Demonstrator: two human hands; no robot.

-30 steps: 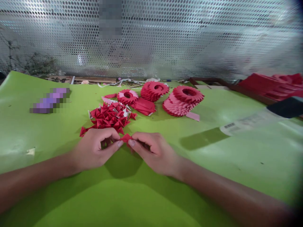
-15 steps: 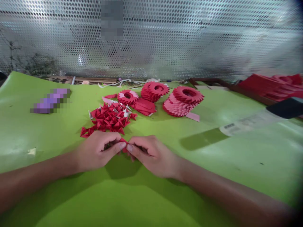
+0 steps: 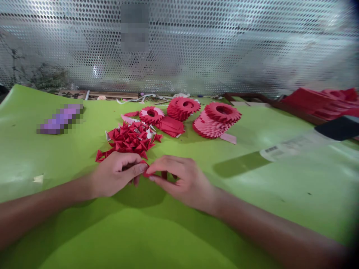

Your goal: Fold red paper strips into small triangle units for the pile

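So it's one head-worn cam, looking forward and down over a green tabletop (image 3: 140, 239) from the wearer's side, close enough that the left hand (image 3: 114, 175) and right hand (image 3: 183, 180) land mid-frame, with a perforated wall (image 3: 196, 48) filling the top.

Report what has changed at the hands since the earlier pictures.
The right hand has loosened its pinch: its thumb and forefinger are now spread at the edge of the red paper piece; whether it still grips is unclear. The left hand still pinches the piece, whose peaked face no longer shows. The pile of folded pieces and toothed paper ring stacks stayed put.
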